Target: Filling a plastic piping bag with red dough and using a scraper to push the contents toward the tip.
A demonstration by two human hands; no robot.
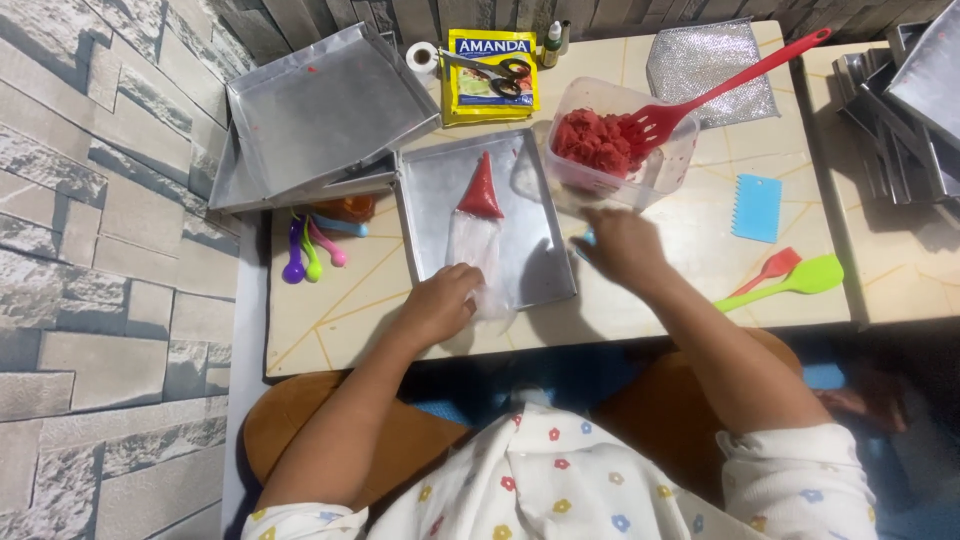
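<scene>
- Left hand (440, 303) grips the open end of the piping bag (478, 240), fingers curled tight on the plastic.
- Bag lies flat in the metal tray (545, 270), red paste packed in its tip, pointing away from the person.
- Right hand (622, 245) hovers by the tray's right edge, just below the tub (660, 165); something blue peeks from under it, grip cannot be told.
- Tub holds red paste with a red spatula (735, 75) resting in it.
- Blue scraper (757, 208) and green spatula (795, 282) lie to the right.

The left hand (440, 303) lay knuckles up, fingers curled inward. The right hand (622, 245) reached forward, its fingers bunched together. Both forearms were bare.
</scene>
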